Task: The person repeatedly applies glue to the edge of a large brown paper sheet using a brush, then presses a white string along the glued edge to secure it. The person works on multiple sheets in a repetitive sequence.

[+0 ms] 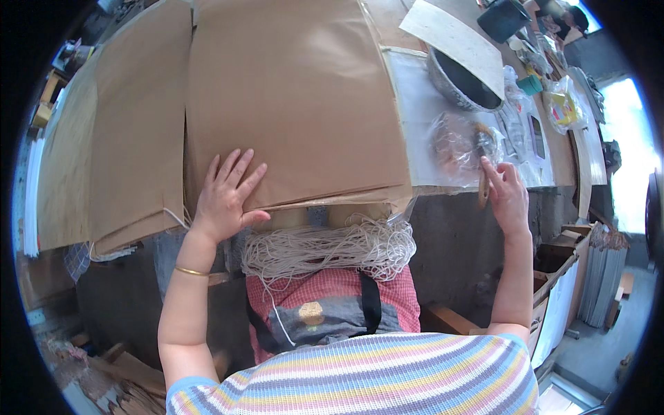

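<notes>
My left hand (230, 191) lies flat, fingers spread, on the near edge of a stack of large brown paper sheets (290, 97). At the table's right front edge, my right hand (508, 194) has its fingers curled at a brush with a wooden handle (483, 192). The index finger presses on the handle, which sticks out past the edge; the thumb is hidden. The brush's dark head rests by a crumpled clear plastic bag (456, 143). Over my lap, against the table, hangs a bundle of white string (328, 250).
A grey bowl (449, 79) stands at the back right, partly covered by a white board (456, 38). Nearby are a dark container (503, 19), a phone (536, 136) and a plastic bag with yellow contents (564, 107). More brown paper (138, 124) lies left; an open box (553, 266) stands right.
</notes>
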A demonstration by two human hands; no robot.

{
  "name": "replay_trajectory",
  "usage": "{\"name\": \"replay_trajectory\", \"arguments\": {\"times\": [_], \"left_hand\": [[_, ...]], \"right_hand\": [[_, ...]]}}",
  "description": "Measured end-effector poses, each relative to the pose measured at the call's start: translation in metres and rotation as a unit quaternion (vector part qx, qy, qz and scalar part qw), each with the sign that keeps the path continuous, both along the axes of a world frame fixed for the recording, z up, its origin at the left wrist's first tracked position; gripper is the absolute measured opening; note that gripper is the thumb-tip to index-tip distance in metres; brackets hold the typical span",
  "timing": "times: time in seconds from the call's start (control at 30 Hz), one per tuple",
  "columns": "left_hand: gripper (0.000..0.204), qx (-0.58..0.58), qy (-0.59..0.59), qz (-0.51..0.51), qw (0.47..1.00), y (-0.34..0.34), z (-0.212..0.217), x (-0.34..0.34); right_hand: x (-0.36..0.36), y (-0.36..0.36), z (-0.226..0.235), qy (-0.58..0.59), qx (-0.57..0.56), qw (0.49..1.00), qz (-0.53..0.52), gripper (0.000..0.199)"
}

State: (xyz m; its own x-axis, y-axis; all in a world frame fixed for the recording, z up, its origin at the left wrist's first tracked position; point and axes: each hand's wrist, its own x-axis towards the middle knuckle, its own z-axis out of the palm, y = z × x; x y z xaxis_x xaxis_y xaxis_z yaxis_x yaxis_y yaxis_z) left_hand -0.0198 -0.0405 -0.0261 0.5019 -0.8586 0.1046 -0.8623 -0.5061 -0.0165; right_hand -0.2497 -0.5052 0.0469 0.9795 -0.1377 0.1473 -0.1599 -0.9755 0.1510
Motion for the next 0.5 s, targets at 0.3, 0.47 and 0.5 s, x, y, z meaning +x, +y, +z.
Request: {"name": "replay_trajectory", "arguments": {"times": [0.3, 0.47, 0.5], "left_hand": [[0.027, -0.063, 0.210, 0.031, 0.975, 0.010, -0.026, -0.137], [0.013, -0.073, 0.224, 0.008, 0.972, 0.013, -0.052, -0.141], [0.007, -0.104, 0.228, 0.014, 0.968, 0.014, -0.056, -0.140]], "right_hand": [[-0.007, 0.023, 0.012, -0.295, 0.322, 0.897, -0.072, 0.022], [0.041, 0.114, 0.012, -0.360, 0.557, 0.748, 0.018, 0.018], [0.054, 0.133, 0.006, -0.369, 0.556, 0.744, 0.041, 0.017]]}}
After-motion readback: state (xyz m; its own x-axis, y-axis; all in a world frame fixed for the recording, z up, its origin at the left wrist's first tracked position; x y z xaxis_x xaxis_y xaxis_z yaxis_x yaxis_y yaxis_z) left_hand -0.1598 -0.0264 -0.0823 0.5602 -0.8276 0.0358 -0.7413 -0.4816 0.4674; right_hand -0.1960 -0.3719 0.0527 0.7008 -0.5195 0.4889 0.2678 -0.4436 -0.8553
